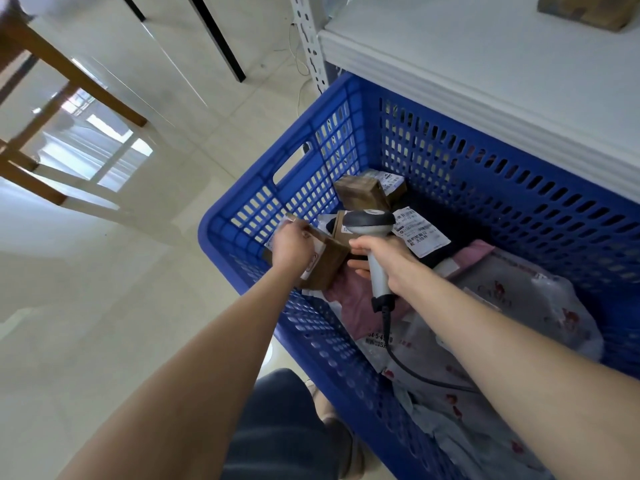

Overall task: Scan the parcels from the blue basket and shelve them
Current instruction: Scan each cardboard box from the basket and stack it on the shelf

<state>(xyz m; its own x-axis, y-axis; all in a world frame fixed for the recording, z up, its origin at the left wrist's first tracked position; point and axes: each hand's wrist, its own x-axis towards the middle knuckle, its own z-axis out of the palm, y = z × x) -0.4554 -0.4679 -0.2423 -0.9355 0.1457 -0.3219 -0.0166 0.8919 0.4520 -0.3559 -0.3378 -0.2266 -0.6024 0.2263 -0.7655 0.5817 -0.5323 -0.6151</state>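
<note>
L hand (292, 244) has its grip pinched on a small brown box (323, 263), held just over the near-left corner of the blue basket (467, 161). R hand (382, 259) is wrapped tight round the grey scanner (372, 233), nose by the box. Box looks stiff card, light, w/ a white label; hold it by the sides. Below: soft, crinkly poly bags (512, 299), prob. slippery. White shelf (485, 74) sits above.
</note>
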